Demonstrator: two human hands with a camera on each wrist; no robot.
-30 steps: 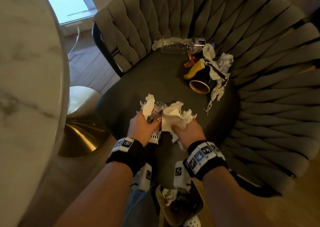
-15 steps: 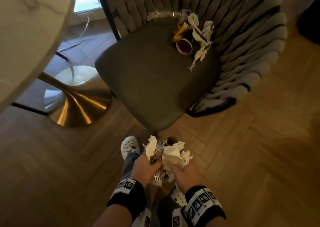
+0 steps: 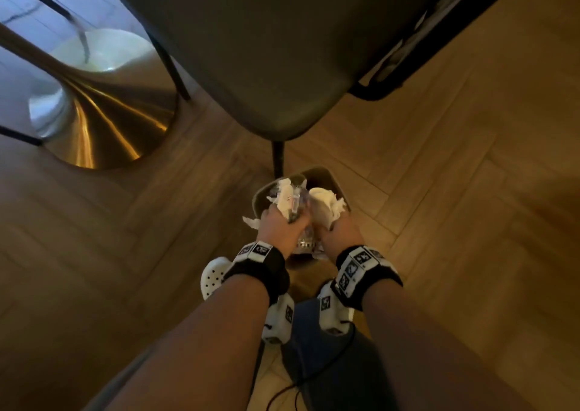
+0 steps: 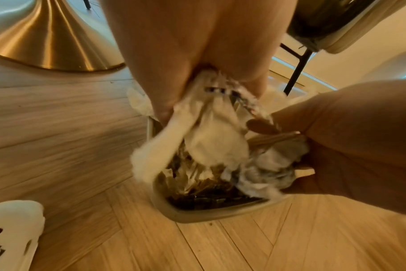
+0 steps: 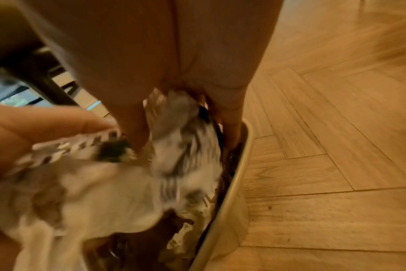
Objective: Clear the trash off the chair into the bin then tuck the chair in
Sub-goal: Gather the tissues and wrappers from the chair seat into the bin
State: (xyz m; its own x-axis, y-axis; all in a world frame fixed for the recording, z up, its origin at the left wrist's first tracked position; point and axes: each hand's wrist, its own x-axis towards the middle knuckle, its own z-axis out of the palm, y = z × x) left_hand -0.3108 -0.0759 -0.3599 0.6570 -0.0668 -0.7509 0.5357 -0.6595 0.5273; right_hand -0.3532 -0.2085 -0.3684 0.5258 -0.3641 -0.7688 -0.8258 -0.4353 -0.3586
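Both hands sit right over the bin (image 3: 326,175), each clenched on a wad. Left hand (image 3: 277,227) grips crumpled tissue (image 3: 284,201) plus a printed wrapper (image 3: 295,203); right hand (image 3: 340,231) grips another tissue ball (image 3: 323,198). Neither has let go yet.

Key relation: the bin is straight below the hands, on the wood floor (image 3: 455,190) just in front of the chair's (image 3: 266,49) front leg. The left wrist view shows the bin rim (image 4: 197,214) under the hanging tissue, dark rubbish already inside. In the right wrist view the rim (image 5: 234,176) runs just beside the right hand's fingers (image 5: 230,117).

One tissue tail (image 3: 251,221) on the left side hangs outside the rim, so I'd guess it could land on the floor if dropped as is. The left hand probably needs a nudge inward, toward the right one, before opening. Both are equally near, so drop together.

Seat only partly in frame; can't tell what's left on it. Chair not yet tucked in
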